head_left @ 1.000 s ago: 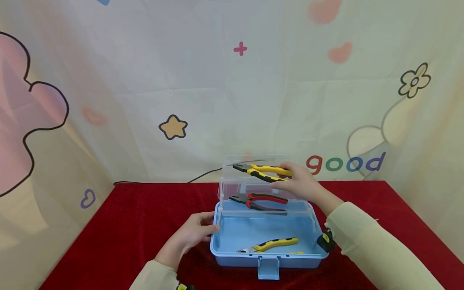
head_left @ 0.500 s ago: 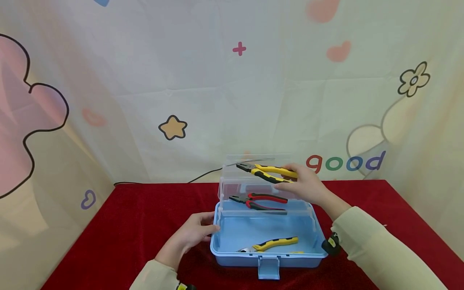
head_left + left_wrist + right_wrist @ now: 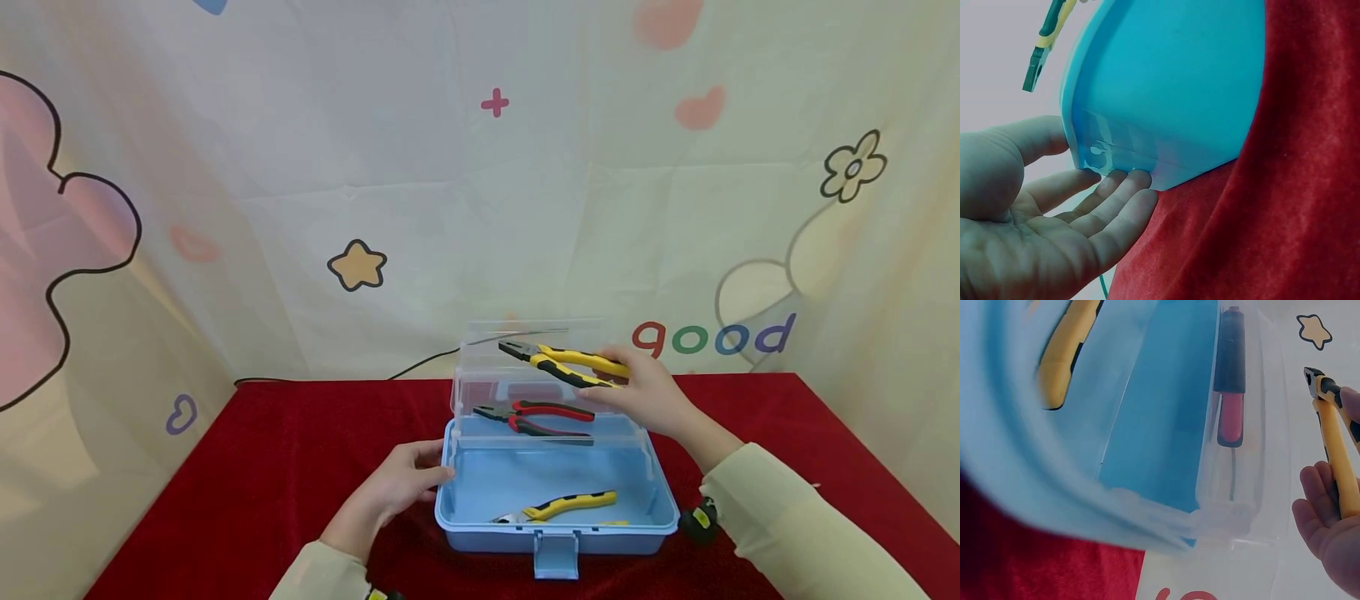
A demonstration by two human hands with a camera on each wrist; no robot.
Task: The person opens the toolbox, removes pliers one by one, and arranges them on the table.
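Observation:
My left hand [image 3: 397,479] grips the left side of the light blue toolbox [image 3: 498,540], its thumb on the rim and fingers against the outer wall [image 3: 1129,150]. My right hand [image 3: 648,387] holds yellow-and-black combination pliers [image 3: 585,359] by the handles in the air, above the raised clear tray [image 3: 468,444]. The dark pliers head points left, and the handles are spread. Red-and-black pliers [image 3: 555,408] lie in that tray. On the toolbox floor lies another pair of yellow-and-black pliers [image 3: 573,503], partly hidden by the front wall.
The toolbox stands on a red cloth [image 3: 300,467] with its front latch [image 3: 556,557] hanging down. Behind the tray rises a clear lid [image 3: 487,358]. A dark cable [image 3: 423,361] runs along the table's back edge, before a patterned curtain [image 3: 420,150].
My right hand has moved to the right and slightly down with the yellow-and-black combination pliers. The left hand and toolbox have stayed in place.

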